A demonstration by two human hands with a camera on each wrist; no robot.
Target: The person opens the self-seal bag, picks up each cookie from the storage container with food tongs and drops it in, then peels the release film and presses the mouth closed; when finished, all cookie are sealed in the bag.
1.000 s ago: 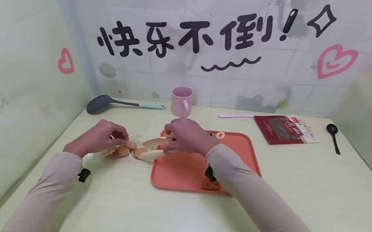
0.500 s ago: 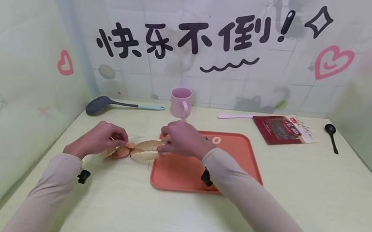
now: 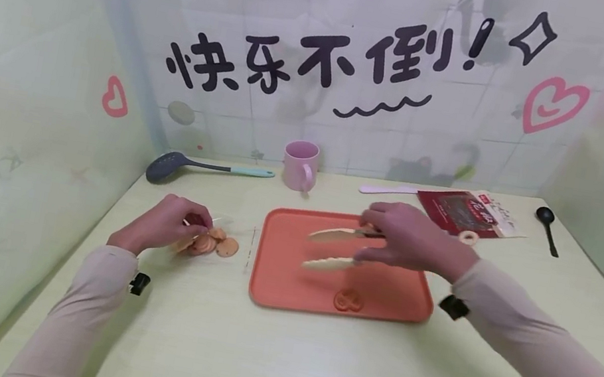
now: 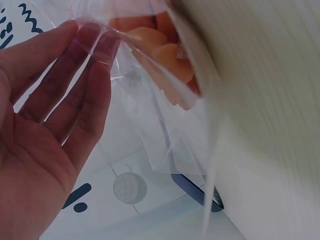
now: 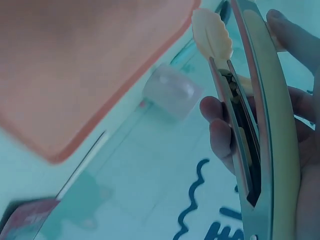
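My left hand point(image 3: 169, 226) pinches the edge of a clear plastic bag point(image 4: 145, 100), its fingertips on the film in the left wrist view. Several round, light-brown biscuits point(image 3: 205, 244) lie in the bag, one of them apart at the right. My right hand point(image 3: 408, 238) holds a pair of tongs point(image 5: 274, 100) with metal arms and cream grips. Their cream tips point(image 3: 328, 263) stand apart over the orange tray point(image 3: 271, 277), with nothing between them. A pretzel-shaped biscuit point(image 3: 349, 300) lies near the tray's front edge.
Behind the tray stands a pink mug point(image 3: 300, 166). A dark slotted spoon point(image 3: 165, 167) lies at the back left. At the back right are a pink-handled utensil point(image 3: 386, 190), a red food packet point(image 3: 458, 211) and a black spoon point(image 3: 545, 218). Walls enclose the table.
My right hand has carried the tongs rightward, from the biscuits in the bag to over the tray. The left hand has stayed at the bag.
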